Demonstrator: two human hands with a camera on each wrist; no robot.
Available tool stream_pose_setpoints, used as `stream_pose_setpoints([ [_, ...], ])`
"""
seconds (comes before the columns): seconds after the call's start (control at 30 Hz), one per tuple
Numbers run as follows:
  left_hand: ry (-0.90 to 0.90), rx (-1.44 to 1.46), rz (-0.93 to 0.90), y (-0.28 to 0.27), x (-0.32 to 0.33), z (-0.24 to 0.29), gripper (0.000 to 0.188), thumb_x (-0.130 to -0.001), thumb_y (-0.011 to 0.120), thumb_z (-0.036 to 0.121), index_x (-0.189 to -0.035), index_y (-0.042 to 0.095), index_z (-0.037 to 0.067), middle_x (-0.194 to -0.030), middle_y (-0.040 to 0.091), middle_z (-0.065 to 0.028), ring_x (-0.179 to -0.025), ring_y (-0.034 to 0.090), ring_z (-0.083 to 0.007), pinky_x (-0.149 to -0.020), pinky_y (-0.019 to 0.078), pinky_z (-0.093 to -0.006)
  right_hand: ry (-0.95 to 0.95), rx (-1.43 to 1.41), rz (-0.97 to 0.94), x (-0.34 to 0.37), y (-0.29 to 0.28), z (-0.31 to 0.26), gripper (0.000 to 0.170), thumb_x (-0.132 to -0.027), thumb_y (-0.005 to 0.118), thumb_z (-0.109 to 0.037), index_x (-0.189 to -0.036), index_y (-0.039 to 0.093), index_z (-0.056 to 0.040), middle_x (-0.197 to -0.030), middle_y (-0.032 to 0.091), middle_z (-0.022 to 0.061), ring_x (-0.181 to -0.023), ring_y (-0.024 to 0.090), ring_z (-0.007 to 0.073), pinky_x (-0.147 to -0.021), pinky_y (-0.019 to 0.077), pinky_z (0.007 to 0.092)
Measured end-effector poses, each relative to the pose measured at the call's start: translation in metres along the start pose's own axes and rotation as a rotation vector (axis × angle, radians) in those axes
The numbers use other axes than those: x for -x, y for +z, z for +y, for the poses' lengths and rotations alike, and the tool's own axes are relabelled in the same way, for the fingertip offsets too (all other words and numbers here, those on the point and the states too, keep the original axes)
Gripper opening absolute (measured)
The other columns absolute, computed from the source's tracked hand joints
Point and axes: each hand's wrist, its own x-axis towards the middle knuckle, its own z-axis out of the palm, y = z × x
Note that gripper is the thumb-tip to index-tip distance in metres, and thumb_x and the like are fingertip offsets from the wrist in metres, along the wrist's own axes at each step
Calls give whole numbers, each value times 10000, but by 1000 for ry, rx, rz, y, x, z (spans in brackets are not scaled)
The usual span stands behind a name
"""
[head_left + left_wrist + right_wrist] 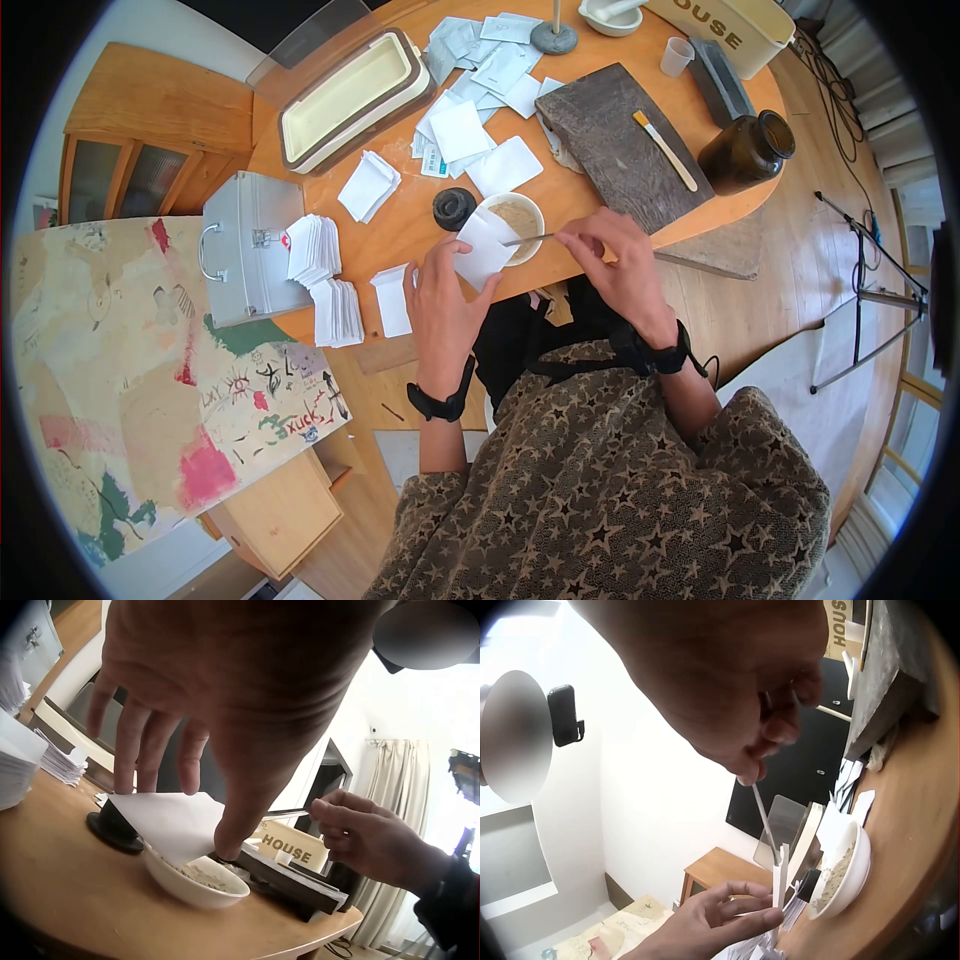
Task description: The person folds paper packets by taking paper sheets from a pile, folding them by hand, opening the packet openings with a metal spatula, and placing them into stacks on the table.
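Note:
My left hand [442, 308] holds a small white paper packet [482, 254] between thumb and fingertips, over the near left side of a white bowl [540, 222]. Pale brown powder [517, 213] lies in the bowl. With thumb and fingers, my right hand [618, 258] pinches a thin metal rod-like tool [530, 240]. Its far end reaches into the open top of the packet in the right wrist view, so the tip is hidden. A dark round object [455, 208] stands just left of the bowl.
White envelopes stand in stacks [338, 312] beside a silver case [245, 250] at left. Behind the bowl lie loose packets [460, 130] and a cream tray [350, 100]. At right are a dark board [620, 140] with a brush [665, 150] and a brown jar [740, 158].

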Motion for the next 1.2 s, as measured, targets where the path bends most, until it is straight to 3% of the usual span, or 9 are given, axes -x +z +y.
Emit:
stream_pose_setpoints([
  [0.03,-1,0,1,1,0,0,526,-768,871,246,-1159,548,105,-1290,658,-104,-1195,616,-285,-1125,356,-505,-112,82,-50,0,-1,1,59,-873,779,-104,-905,735,-81,-717,604,39,-596,543,195,-610,409,337],
  [0.17,-22,39,-1,-2,3,-1,522,-770,868,238,-1158,546,105,-1278,659,-104,-1191,615,-286,-1130,360,-504,-167,154,-37,1,-2,0,83,-846,797,-113,-916,753,-114,-722,606,23,-601,548,199,-612,398,344],
  [0.63,-121,-4,112,-24,30,-23,474,-765,865,235,-1115,581,90,-1205,667,-116,-1115,622,-333,-1042,417,-454,70,-71,116,-2,1,-1,57,-882,761,-21,-902,712,-1,-719,588,60,-601,507,150,-580,415,299],
  [0.7,-293,-56,47,-33,38,-30,468,-788,852,285,-1125,586,99,-1172,687,-123,-1075,643,-329,-1031,419,-451,75,-77,116,-4,1,-1,60,-885,758,-20,-904,708,8,-722,590,64,-604,510,149,-579,416,297],
  [0.83,-437,-148,29,-43,53,-51,456,-811,835,331,-1120,587,107,-1124,706,-140,-1034,664,-328,-1031,415,-462,104,-95,110,-3,4,3,69,-892,751,-16,-911,698,26,-726,591,70,-608,512,142,-574,416,290],
  [0.9,-362,-227,140,-43,57,-61,443,-808,853,319,-1087,594,92,-1016,719,-165,-945,669,-363,-865,493,-464,112,-91,97,-3,4,4,71,-893,749,-17,-913,697,27,-727,592,71,-609,512,141,-575,416,288],
  [1.13,-445,-268,44,-37,49,-53,446,-851,796,413,-1082,594,89,-1004,728,-154,-967,674,-361,-962,441,-441,137,-75,83,-3,4,6,73,-902,741,-26,-913,692,27,-726,596,72,-611,516,140,-576,416,286],
  [1.2,-469,-292,29,-30,48,-55,464,-825,807,418,-1102,587,117,-1036,716,-134,-986,679,-339,-1050,398,-544,152,-72,83,-2,4,8,76,-902,742,-33,-910,692,23,-726,598,72,-611,521,141,-576,419,287],
])
